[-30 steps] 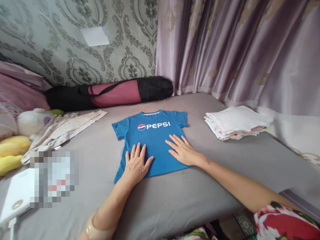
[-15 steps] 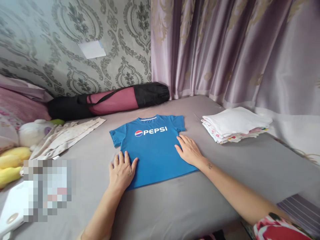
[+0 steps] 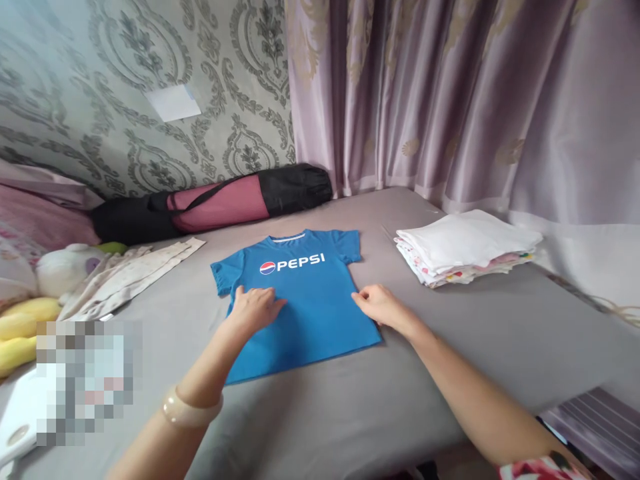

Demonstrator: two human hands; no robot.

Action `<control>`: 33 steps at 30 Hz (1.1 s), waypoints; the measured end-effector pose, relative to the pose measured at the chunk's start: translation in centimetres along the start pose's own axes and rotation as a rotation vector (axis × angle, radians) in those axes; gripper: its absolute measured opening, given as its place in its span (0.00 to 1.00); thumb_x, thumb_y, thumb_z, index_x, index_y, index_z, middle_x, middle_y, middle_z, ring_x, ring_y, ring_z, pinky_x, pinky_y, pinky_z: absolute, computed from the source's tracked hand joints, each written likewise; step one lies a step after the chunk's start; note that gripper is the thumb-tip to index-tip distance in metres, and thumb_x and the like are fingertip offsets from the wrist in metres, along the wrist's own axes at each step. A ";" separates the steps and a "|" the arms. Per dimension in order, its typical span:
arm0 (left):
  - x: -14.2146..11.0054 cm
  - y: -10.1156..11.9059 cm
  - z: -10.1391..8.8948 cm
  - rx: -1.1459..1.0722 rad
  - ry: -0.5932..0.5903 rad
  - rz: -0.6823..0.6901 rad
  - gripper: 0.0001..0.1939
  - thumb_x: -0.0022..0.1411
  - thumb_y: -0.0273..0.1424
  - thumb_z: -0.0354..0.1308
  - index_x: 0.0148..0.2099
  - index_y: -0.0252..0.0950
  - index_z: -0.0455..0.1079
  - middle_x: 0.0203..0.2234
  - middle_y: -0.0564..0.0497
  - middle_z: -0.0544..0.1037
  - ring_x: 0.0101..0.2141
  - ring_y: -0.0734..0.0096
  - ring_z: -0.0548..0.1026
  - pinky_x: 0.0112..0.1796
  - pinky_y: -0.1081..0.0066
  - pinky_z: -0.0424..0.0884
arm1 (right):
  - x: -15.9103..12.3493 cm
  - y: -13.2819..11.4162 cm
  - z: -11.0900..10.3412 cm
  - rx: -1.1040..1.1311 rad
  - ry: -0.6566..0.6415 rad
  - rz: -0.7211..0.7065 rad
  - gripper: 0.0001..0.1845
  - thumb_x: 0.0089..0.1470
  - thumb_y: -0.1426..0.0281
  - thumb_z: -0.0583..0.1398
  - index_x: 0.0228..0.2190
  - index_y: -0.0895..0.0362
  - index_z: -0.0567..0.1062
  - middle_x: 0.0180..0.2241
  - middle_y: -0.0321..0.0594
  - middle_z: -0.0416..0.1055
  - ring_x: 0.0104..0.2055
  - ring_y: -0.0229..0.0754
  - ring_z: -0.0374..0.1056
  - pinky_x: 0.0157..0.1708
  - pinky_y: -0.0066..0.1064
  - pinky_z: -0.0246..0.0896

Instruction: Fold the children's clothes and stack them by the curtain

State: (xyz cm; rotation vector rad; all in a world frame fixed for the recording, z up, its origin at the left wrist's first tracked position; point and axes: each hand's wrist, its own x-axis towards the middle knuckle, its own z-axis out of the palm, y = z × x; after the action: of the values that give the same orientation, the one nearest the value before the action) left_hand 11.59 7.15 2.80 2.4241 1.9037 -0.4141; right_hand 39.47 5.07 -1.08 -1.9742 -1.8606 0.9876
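Observation:
A blue short-sleeved T-shirt [image 3: 305, 320] with a white PEPSI print lies spread face up on the grey sheet, its collar pointing away from me. My left hand [image 3: 254, 308] is over the shirt's left side, thumb stretched out apart from the bent fingers, with no cloth visible in it. At the shirt's right side edge, my right hand [image 3: 383, 305] has its fingers curled and pinched on the cloth. The shirt's left side edge is partly hidden behind my left hand and wrist.
A stack of folded clothes [image 3: 465, 247] sits to the right. Behind the shirt lies a long black and pink bag [image 3: 220, 203]. Light patterned cloth [image 3: 145, 273], a white plush toy [image 3: 70, 270] and a white object [image 3: 25, 420] are at the left. A curtain [image 3: 410, 100] hangs behind.
My left hand has lifted off the shirt's lower left and moved up and inward. My right hand has gone from lying flat to pinching the right edge. The view has shifted slightly.

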 end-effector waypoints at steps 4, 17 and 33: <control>3.8 4.3 -0.8 -0.172 0.080 0.156 0.16 0.67 0.40 0.49 0.49 0.37 0.72 0.43 0.44 0.78 0.47 0.59 0.75 0.43 0.67 0.68 | -0.6 0.4 -0.4 -0.004 -0.186 -0.016 0.21 0.57 0.57 0.55 0.17 0.54 0.63 0.08 0.30 0.55 0.11 0.34 0.56 0.14 0.24 0.47; 15.5 16.9 -3.1 -0.290 0.216 0.192 0.23 0.61 0.46 0.58 0.48 0.32 0.72 0.48 0.38 0.74 0.52 0.54 0.71 0.50 0.66 0.67 | -1.3 0.7 -1.1 0.013 -0.329 -0.092 0.18 0.51 0.60 0.60 0.18 0.55 0.64 0.11 0.32 0.62 0.11 0.34 0.58 0.14 0.23 0.48; 20.5 16.9 -3.7 -0.541 0.066 0.086 0.12 0.48 0.18 0.61 0.37 0.31 0.77 0.38 0.39 0.80 0.49 0.57 0.75 0.48 0.71 0.69 | -1.1 0.7 -1.1 0.058 -0.207 -0.205 0.16 0.49 0.63 0.61 0.19 0.56 0.61 0.18 0.28 0.58 0.23 0.32 0.54 0.21 0.25 0.43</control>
State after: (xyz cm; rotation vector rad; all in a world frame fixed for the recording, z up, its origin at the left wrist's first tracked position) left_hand 32.86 23.12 -0.62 2.1588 1.6469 0.1704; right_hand 40.73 4.19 -0.39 -1.6631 -2.0662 1.2049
